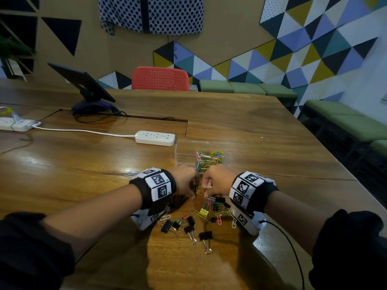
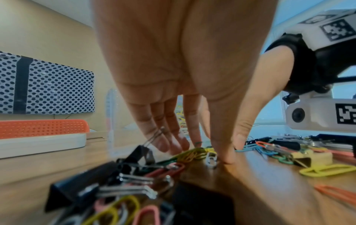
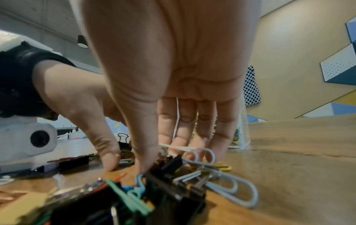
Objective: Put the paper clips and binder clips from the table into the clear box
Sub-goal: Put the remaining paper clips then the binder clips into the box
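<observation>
Where wire loops tangle, both hands (image 1: 206, 182) seemingly pinch.

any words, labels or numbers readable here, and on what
No readable words anywhere.
Left wrist band: square black-and-white code markers, with tiny print beside them too small to read.
Right wrist band: the same kind of markers, tiny print also unreadable.
Power strip: no legible marking.
Clear box: no label visible.
</observation>
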The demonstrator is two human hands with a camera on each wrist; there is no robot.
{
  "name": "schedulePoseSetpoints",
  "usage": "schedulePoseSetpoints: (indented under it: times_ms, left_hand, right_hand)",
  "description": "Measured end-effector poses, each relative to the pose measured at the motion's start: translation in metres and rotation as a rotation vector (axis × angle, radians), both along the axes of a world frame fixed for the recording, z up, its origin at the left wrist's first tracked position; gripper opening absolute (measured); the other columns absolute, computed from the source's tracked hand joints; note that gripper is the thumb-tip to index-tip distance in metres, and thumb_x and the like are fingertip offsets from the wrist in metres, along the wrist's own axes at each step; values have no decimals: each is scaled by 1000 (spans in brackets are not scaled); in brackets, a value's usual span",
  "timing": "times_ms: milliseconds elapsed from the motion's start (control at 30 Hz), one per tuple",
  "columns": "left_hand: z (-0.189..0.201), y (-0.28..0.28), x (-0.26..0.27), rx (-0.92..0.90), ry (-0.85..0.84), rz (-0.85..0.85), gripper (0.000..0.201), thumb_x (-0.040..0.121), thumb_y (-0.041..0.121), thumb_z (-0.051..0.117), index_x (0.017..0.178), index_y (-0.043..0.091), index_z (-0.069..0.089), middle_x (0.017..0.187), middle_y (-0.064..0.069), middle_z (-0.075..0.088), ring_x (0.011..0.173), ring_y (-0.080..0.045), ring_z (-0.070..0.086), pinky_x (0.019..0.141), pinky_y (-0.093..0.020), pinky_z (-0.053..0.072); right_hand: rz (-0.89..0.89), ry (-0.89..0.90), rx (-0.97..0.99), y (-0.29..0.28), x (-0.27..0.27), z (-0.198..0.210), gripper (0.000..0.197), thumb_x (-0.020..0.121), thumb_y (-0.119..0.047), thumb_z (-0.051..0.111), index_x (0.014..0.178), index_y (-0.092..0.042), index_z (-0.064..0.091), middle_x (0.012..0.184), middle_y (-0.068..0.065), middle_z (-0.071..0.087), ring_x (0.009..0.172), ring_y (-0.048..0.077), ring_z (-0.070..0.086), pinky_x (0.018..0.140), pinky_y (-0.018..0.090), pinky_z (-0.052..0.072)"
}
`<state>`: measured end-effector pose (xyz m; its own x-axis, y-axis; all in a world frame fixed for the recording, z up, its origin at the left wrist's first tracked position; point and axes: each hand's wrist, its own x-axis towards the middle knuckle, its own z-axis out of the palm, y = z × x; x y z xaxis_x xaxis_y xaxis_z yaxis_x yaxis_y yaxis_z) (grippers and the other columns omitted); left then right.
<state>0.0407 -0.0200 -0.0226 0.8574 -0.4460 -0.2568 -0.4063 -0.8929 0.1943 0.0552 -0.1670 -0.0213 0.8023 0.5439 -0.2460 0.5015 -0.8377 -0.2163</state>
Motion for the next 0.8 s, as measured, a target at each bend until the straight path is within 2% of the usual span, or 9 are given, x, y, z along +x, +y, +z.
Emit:
schedulePoseSetpoints:
  times_ms: [133, 300, 467, 633, 800]
  left_hand:
    - [2, -1, 1, -49, 44, -11, 39, 77, 23, 72, 112, 11, 59, 109, -5, 64, 101, -17, 58, 77, -22, 40]
    - [1, -2, 3, -60, 68, -10, 26, 77, 20, 73, 100, 10, 65, 103, -6, 67, 88, -12, 56, 71, -21, 40]
    - [-1, -2, -1, -34, 2, -66, 22, 81, 21, 69, 99, 9, 66, 102, -7, 67, 95, -18, 60, 71, -20, 40]
    - [-1, -6, -1, 57, -19, -112, 21, 84, 20, 65, 101, 8, 65, 104, -9, 66, 98, -23, 61, 82, -29, 48]
    - [0, -8, -2, 95, -39, -146, 19, 86, 21, 62, 101, 10, 65, 105, -8, 66, 98, -23, 61, 84, -30, 49]
  right_hand:
    - [24, 18, -9, -2, -1, 1, 28, 74, -27, 76, 96, -11, 70, 97, 3, 70, 90, 15, 63, 83, 29, 51]
    - [37, 71, 17, -6, -1, 5, 27, 75, -24, 75, 97, -9, 69, 97, 6, 70, 84, 14, 61, 83, 31, 52]
    - [5, 127, 111, -15, 3, 4, 20, 74, -22, 76, 91, -11, 73, 93, 5, 72, 88, 16, 66, 83, 30, 54]
    - [-42, 147, 202, -22, 7, 7, 13, 75, -21, 75, 86, -14, 75, 86, 3, 74, 81, 12, 66, 79, 26, 52]
    - [-80, 106, 266, -31, 10, 17, 11, 79, -21, 72, 87, -14, 74, 71, -6, 68, 62, 0, 57, 62, 17, 46]
